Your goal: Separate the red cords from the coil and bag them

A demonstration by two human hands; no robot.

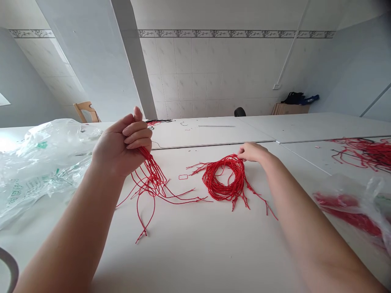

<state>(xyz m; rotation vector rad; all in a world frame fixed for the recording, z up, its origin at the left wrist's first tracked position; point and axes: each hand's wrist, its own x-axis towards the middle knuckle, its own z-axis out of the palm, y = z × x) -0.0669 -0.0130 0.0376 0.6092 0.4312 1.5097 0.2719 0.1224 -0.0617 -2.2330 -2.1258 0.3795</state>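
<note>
My left hand is closed in a fist, raised above the white table, around a bunch of thin red braided cords. The cords hang from below its fingers, and their loops and knotted ends trail onto the tabletop. To the right lies a round coil of red cords, with loose knotted ends sticking out on several sides. My right hand pinches the coil's upper right edge between thumb and fingers. A small red rectangular loop lies between the two bunches.
Crumpled clear plastic bags cover the table's left side. At the right are a plastic bag with red contents and a pile of red and black cords. A thin strip lies farther back. A wooden chair stands behind the table.
</note>
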